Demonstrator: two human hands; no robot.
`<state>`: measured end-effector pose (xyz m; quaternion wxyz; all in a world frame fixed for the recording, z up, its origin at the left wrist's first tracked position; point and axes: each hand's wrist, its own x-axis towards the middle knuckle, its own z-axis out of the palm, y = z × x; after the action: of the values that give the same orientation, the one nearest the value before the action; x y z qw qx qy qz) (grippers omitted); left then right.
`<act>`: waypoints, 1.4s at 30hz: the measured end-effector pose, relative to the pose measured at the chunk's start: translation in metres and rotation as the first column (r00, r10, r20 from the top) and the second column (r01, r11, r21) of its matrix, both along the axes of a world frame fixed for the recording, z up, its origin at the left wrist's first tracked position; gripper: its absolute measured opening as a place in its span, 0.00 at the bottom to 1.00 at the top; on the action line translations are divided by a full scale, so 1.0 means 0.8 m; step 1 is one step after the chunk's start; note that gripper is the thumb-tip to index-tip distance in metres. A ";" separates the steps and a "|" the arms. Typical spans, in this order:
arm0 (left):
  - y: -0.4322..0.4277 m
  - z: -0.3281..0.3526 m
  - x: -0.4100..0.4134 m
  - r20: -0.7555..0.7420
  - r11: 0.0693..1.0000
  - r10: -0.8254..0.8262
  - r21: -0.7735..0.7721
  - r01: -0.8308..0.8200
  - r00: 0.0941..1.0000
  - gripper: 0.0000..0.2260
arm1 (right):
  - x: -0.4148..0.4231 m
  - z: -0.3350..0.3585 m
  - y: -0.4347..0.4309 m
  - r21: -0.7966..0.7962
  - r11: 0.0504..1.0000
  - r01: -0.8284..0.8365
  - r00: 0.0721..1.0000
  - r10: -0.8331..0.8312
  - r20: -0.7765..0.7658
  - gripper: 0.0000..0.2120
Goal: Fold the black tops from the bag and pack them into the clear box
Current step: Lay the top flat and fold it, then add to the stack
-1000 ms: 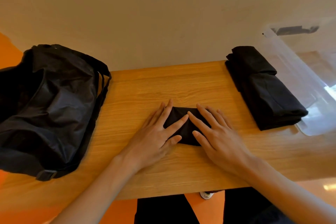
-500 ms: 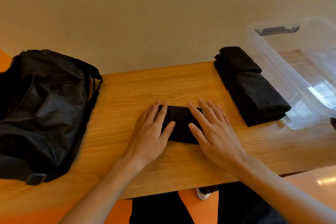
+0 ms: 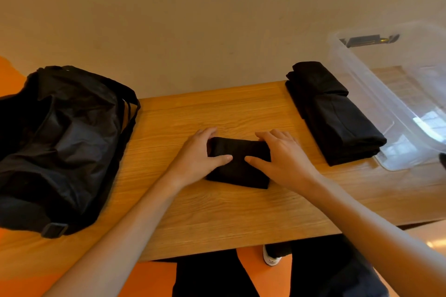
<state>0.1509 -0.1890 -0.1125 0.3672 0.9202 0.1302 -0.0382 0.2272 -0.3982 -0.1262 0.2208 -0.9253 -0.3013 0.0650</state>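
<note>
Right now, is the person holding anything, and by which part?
Yes: the folded black top on the table. The left hand grips its left end, the right hand its right end, thumbs on top, fingers curled over the far edge.

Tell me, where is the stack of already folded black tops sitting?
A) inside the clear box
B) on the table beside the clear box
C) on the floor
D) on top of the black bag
B: the stack of folded tops lies on the wooden table, right next to the clear box, outside its wall.
</note>
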 end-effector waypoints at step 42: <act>-0.152 0.092 0.197 0.078 0.676 -0.228 -0.705 0.215 0.971 0.20 | -0.005 0.063 -0.117 0.680 0.473 0.560 0.818 -0.443 -0.366 0.31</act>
<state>0.3084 -0.3110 -0.0386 0.6836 0.7169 -0.0037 -0.1370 0.2231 -0.4920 -0.0761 0.6185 -0.7825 0.0016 -0.0718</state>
